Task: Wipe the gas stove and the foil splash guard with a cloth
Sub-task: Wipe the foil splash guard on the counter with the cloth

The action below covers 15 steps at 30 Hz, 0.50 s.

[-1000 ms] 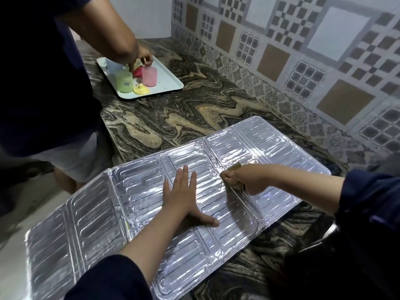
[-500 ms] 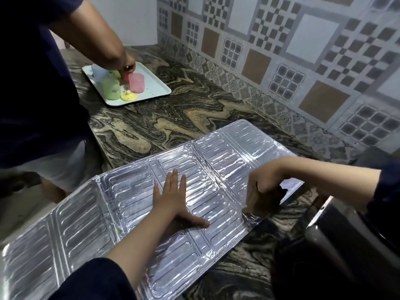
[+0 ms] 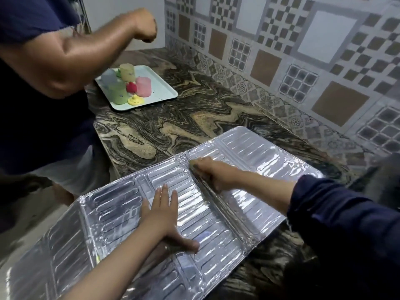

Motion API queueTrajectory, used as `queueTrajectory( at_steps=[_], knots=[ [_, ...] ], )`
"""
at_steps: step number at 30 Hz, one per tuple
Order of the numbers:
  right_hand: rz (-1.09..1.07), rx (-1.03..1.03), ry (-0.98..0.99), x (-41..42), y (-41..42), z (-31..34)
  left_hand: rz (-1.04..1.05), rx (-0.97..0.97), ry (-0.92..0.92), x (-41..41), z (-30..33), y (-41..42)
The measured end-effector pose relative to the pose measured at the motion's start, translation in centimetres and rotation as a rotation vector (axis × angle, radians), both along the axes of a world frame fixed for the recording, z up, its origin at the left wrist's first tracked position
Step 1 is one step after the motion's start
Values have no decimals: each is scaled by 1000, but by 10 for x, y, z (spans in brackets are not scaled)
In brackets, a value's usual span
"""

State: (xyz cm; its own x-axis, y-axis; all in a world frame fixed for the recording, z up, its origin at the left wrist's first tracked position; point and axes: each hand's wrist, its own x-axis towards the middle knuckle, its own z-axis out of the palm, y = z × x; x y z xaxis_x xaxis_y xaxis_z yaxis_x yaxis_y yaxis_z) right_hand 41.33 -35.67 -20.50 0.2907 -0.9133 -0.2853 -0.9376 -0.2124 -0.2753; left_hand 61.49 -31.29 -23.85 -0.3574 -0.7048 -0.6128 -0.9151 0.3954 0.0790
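Note:
The silver foil splash guard [image 3: 255, 152] lies flat and unfolded across the marbled counter, its left end hanging past the counter edge. My left hand [image 3: 163, 215] presses flat on its middle panel, fingers straight and thumb spread. My right hand [image 3: 211, 172] grips a small cloth [image 3: 193, 163], mostly hidden under the fingers, against the fold between the middle and right panels. The hand is motion-blurred. No gas stove is visible.
Another person in a dark shirt stands at the left, a raised fist [image 3: 145, 24] above a pale tray [image 3: 164, 92] holding several coloured cups. The marbled counter [image 3: 194, 118] runs along a patterned tiled wall [image 3: 303, 61]. A dark object [image 3: 387, 169] sits at the right edge.
My right hand with the cloth swept from the guard's near right edge up and left to the fold. The other person's arm lifted off the tray. My left hand stayed pressed.

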Motion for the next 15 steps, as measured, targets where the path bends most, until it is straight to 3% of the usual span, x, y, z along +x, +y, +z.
queueTrajectory(
  at_steps=[3,15],
  knots=[
    [75,28,224,9,-3,-29,38,-97,57,-6,4,-11],
    [241,12,360,-16,-21,-30,109,-378,274,-25,-30,-43]
  ],
)
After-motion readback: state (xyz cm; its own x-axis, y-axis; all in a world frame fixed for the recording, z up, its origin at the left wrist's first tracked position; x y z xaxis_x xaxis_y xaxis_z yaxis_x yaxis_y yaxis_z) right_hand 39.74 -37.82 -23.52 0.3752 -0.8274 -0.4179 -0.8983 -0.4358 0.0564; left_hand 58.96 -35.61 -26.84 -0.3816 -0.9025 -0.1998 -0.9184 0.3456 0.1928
